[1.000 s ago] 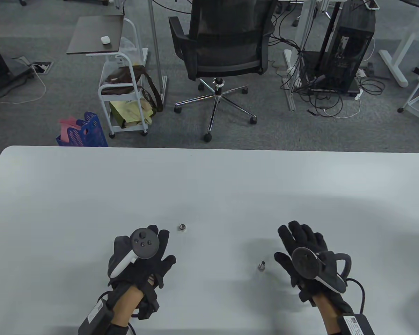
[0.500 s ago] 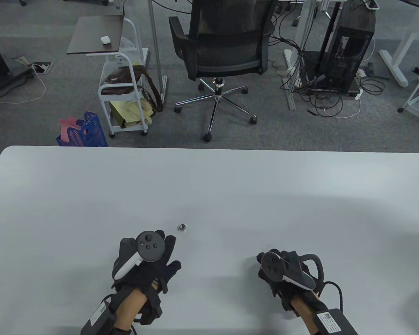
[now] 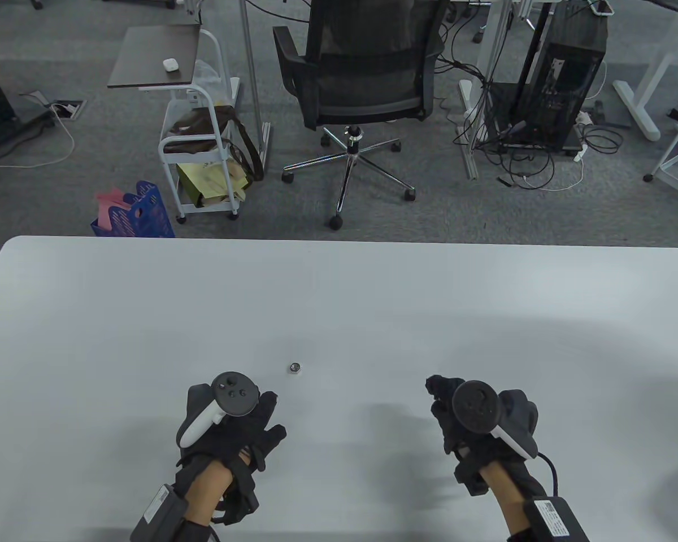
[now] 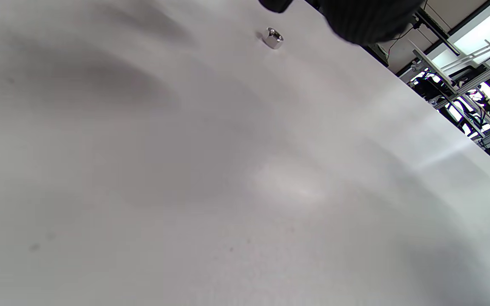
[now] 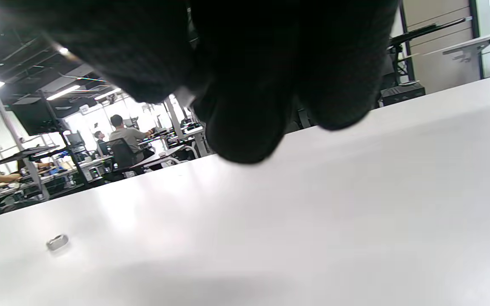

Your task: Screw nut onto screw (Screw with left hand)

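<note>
Right hand (image 3: 474,415) curling shut, presumably around the screw, though hidden. Left hand (image 3: 231,420) hovering spread, gripping nothing. Nut (image 3: 294,368) lying untouched on the surface (image 3: 339,293), just beyond the left fingertips. Pickup and threading remaining.

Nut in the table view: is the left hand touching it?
No. The nut lies alone on the table, with bare surface between it and the left hand.

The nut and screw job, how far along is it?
Barely started. The nut lies loose on the table, beyond the left hand, which touches nothing. The right hand is curled and raised; the screw isn't visible, possibly inside its grip. Picking up the nut and threading remain.
</note>
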Demonstrator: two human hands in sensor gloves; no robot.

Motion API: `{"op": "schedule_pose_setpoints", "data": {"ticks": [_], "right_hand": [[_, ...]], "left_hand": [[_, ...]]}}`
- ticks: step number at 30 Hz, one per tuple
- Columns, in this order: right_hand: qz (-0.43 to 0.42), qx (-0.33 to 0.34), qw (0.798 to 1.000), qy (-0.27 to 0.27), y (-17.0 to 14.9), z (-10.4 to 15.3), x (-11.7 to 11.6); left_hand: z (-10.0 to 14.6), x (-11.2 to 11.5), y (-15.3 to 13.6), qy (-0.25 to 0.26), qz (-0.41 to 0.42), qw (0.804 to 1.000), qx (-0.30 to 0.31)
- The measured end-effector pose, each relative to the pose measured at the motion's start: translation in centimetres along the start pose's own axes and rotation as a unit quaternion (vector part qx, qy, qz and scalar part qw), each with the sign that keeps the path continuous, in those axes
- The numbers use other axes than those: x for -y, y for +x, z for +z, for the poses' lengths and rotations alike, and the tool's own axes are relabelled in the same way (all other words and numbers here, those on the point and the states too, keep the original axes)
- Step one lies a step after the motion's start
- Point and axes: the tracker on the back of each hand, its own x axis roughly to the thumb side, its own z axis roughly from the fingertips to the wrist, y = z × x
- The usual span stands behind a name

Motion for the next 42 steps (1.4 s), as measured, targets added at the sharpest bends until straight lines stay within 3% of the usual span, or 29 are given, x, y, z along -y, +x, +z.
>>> {"op": "schedule_pose_setpoints", "data": {"ticks": [5,12,15,19,22,28,32,42], "right_hand": [[-0.046,-0.009,0.999,-0.014,-0.3,-0.1,-0.5],[0.008,-0.003,1.000,-0.029,-1.3,0.6,-1.1],[0.020,0.001,0.999,-0.036,-1.5,0.8,-1.1],[0.005,0.005,0.999,-0.053,-1.3,1.0,-0.8],[-0.011,0.010,0.998,-0.063,-1.2,1.3,-0.5],[-0.042,0.013,0.996,-0.076,-1.3,1.6,0.3],[-0.078,0.008,0.993,-0.083,-1.4,1.6,0.5],[-0.121,-0.003,0.989,-0.090,-1.8,1.7,0.5]], "left_hand": [[-0.1,0.1,0.1,-0.003,0.000,1.000,0.000],[-0.7,0.7,0.5,-0.007,-0.011,1.000,-0.006],[-1.3,0.7,1.6,0.024,-0.041,0.999,-0.008],[-3.7,-0.3,4.8,0.095,-0.088,0.991,-0.013],[-6.8,-1.2,6.9,0.144,-0.110,0.982,-0.050],[-11.3,-1.5,8.2,0.132,-0.173,0.967,-0.130],[-12.3,-0.5,9.1,0.138,-0.272,0.941,-0.150],[-12.4,0.0,10.1,0.175,-0.296,0.927,-0.150]]}}
